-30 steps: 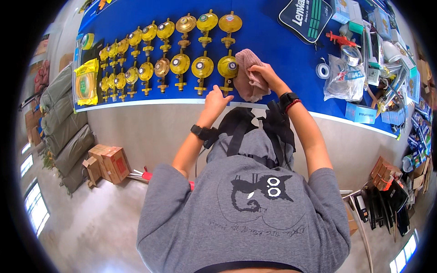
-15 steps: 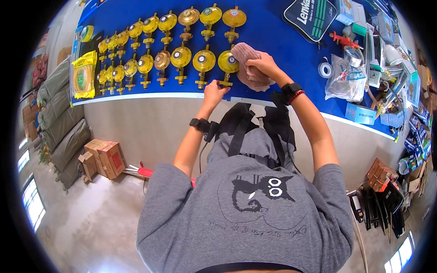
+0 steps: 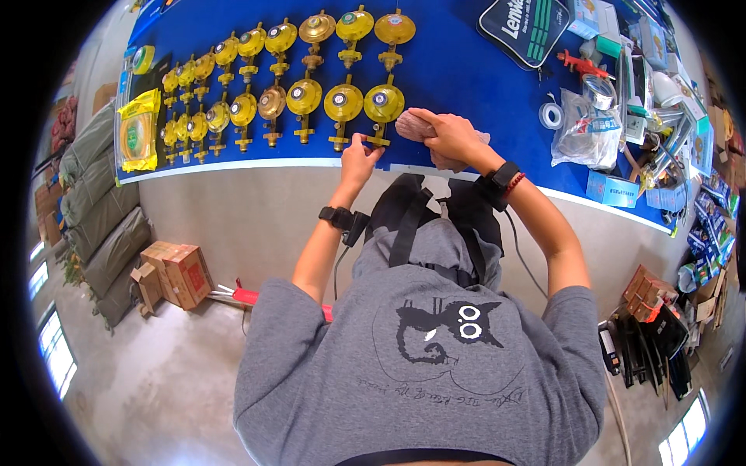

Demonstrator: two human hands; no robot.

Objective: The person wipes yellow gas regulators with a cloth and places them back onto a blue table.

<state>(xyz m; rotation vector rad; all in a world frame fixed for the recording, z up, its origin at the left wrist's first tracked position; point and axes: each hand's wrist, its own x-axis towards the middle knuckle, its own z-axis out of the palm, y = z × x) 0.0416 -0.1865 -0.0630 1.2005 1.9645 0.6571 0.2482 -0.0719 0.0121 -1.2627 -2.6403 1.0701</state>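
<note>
Regulator (image 3: 384, 101): left hand (image 3: 357, 163) apparently pinching its base (image 3: 378, 142); right hand (image 3: 454, 140) gripping cloth (image 3: 414, 126); best steadied firmly while wiped.

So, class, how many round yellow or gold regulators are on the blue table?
18: nine in the far row, nine in the near row. At the crowded left end, some may be hidden.

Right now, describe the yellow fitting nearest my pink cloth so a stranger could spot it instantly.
On the blue table, find two rows of yellow fittings. Follow the nearer row to its right end. Unlike its neighbours, that round-topped fitting is beside the pink cloth in your right hand.
</note>
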